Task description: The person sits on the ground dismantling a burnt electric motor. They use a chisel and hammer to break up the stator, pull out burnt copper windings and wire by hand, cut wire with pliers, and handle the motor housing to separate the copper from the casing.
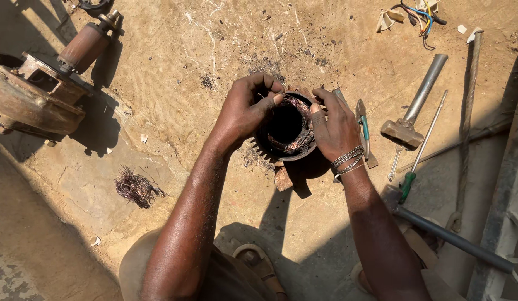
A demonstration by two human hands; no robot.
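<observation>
A round finned motor stator point(287, 129) with copper windings inside stands on the sandy ground, propped on a small block point(283, 178). My left hand point(245, 108) rests on its left rim, fingers pinching copper wire at the top edge. On the right rim lies my right hand point(336, 127), its fingers gripping the housing. A metal bracelet circles my right wrist.
A rusty motor rotor and end housing point(41, 83) lie at the left. A clump of pulled copper wire point(136, 187) sits on the ground. On the right are a hammer point(412, 108), a green-handled screwdriver point(420, 153), pliers point(364, 131), a long rod point(465, 120), a pipe point(454, 238) and loose coloured wires point(420, 17).
</observation>
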